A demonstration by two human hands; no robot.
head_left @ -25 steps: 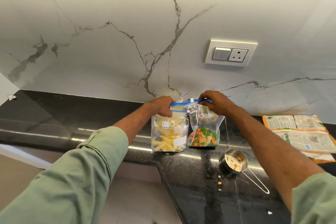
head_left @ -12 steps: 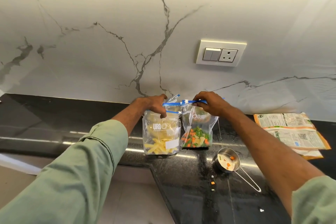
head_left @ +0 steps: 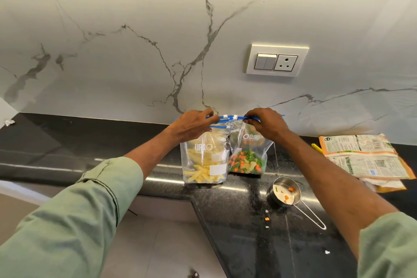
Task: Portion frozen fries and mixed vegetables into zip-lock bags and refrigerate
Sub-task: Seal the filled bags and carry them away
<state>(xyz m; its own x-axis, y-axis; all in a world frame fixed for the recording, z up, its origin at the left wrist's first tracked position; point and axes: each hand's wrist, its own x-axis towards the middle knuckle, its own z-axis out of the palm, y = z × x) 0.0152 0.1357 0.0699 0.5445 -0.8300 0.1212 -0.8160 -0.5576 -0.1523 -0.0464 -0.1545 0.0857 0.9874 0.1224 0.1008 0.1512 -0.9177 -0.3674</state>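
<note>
fries bag (head_left: 204, 162) and vegetable bag (head_left: 248, 156) hang beneath both gripping hands (head_left: 230, 125).

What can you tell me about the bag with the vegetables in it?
The vegetable bag is clear plastic with a blue zip strip and a white logo. Green, orange and pale pieces fill its bottom. It seems to stand upright on the black counter, against the fries bag on its left. The right hand pinches its top.
</note>
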